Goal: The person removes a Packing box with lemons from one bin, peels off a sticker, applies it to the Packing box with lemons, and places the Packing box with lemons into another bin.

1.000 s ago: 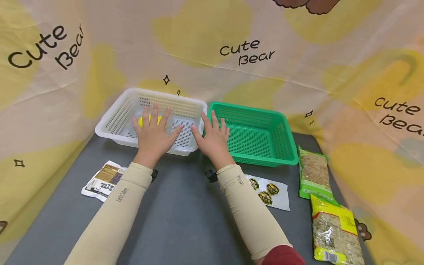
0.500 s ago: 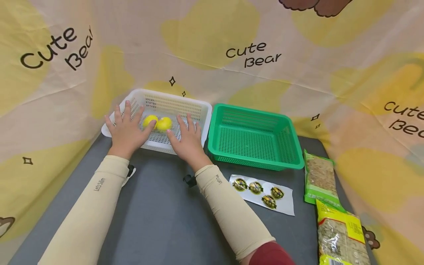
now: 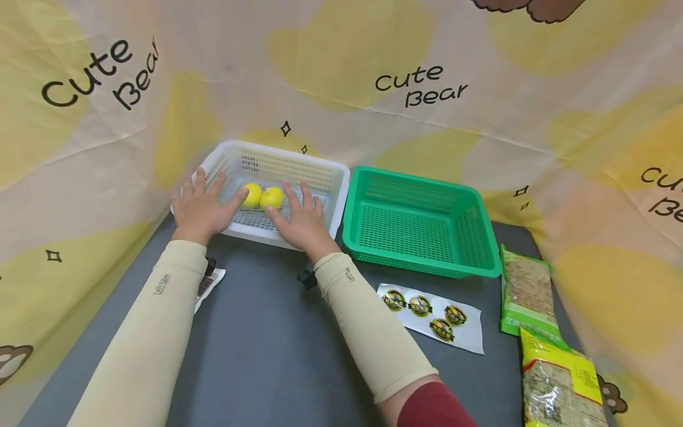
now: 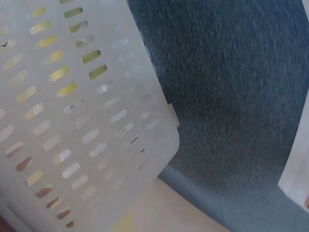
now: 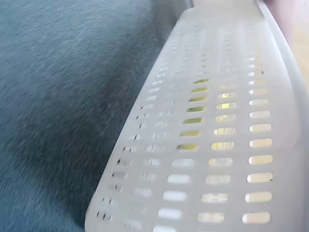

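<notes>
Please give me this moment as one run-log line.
left hand: fingers spread, at white basket | right hand: likewise | two round yellow items: inside white basket

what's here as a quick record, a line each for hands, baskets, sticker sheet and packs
left hand: spread, at the left end of the white basket
right hand: spread, at the basket's near side
white basket: holds two round yellow things
green basket: right of the white one
sticker sheet: on the grey table
packs: green pack and yellow pack at right; third pack mostly hidden by left sleeve
</notes>
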A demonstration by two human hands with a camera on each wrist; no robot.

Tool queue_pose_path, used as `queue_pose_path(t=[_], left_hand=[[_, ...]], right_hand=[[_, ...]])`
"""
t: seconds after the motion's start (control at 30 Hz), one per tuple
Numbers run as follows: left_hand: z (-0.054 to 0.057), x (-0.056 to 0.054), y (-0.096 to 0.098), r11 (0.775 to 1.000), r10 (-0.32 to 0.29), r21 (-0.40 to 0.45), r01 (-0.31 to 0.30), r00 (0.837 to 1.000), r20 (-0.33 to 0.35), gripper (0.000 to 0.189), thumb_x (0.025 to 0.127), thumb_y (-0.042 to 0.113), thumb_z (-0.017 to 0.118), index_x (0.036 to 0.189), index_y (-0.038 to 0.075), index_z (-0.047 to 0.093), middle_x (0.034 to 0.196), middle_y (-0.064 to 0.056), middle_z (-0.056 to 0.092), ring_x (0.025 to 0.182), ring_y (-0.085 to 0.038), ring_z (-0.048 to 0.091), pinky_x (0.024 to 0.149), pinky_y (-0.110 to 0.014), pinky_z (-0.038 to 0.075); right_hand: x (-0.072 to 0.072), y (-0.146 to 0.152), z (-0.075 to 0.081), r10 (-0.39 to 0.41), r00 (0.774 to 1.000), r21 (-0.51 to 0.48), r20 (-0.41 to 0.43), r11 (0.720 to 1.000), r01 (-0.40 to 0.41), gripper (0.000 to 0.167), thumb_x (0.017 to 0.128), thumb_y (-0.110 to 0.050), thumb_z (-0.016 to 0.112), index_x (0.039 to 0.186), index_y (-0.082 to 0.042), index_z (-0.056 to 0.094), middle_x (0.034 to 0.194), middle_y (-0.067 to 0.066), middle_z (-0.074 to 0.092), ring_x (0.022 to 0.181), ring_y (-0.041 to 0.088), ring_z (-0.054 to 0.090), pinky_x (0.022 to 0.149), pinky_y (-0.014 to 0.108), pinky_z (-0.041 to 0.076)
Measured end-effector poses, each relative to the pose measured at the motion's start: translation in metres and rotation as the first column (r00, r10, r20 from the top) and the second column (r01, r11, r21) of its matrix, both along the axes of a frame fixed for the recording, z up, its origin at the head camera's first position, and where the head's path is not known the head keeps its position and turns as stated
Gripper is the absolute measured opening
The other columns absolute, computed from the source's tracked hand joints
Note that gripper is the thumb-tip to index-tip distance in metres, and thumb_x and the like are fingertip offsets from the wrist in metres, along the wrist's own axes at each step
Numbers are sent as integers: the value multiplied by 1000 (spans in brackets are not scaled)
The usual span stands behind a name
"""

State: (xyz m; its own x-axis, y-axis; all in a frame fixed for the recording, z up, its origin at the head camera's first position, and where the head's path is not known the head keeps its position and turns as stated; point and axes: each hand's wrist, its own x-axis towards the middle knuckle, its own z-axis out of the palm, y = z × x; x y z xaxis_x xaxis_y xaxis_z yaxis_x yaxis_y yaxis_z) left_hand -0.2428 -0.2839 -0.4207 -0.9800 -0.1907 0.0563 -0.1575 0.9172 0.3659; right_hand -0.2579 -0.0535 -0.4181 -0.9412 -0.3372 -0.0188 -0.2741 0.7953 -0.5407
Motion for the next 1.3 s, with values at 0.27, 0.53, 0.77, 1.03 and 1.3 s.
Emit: queue_pose_path(t=[0.27, 0.53, 0.77, 1.03, 1.3], left_hand=[[1, 0, 2, 1000, 19, -5, -19, 1000, 4, 104, 94, 88, 23, 171, 19, 16, 170, -35, -7, 156, -55, -10, 118, -72, -13], [0, 0, 5, 1000, 6, -14, -6, 1000, 11, 104, 95, 88, 24, 171, 17, 18, 170, -36, -6, 156, -56, -8, 118, -74, -10], [2, -1, 4, 1000, 12, -25, -11, 1000, 20, 105, 94, 89, 24, 171, 17, 19, 169, -37, -7, 156, -57, -7, 118, -75, -9], [-2, -1, 3, 999, 20, -29, -19, 1000, 22, 106, 94, 89, 23, 171, 16, 19, 169, -38, -8, 155, -59, -8, 118, -76, -7], [0, -1, 4, 999, 22, -33, -21, 999, 29, 107, 93, 90, 23, 171, 16, 19, 168, -38, -8, 155, -58, -10, 117, -76, -8]], right_hand=[[-29, -8, -6, -27, 962, -136, 271, 988, 66, 74, 107, -68, 38, 170, -45, 7, 178, 5, -2, 159, 47, 8, 123, 68, 16], [-36, -7, -11, 14, 938, -160, 347, 986, 44, 68, 110, -60, 39, 170, -46, 9, 178, 10, 9, 161, 40, 11, 123, 68, 16], [-41, -9, -12, 89, 932, -190, 350, 982, -23, 64, 114, -48, 39, 171, -39, 11, 177, 8, 15, 162, 33, 12, 126, 60, 16], [-39, -7, -11, 146, 913, -227, 380, 972, -61, 65, 115, -45, 39, 172, -34, 11, 177, -2, 15, 162, 23, 14, 128, 49, 16], [-53, -13, -20, 156, 901, -188, 404, 978, -86, 65, 115, -43, 40, 172, -36, 8, 177, -9, 11, 162, 13, 9, 129, 40, 13]])
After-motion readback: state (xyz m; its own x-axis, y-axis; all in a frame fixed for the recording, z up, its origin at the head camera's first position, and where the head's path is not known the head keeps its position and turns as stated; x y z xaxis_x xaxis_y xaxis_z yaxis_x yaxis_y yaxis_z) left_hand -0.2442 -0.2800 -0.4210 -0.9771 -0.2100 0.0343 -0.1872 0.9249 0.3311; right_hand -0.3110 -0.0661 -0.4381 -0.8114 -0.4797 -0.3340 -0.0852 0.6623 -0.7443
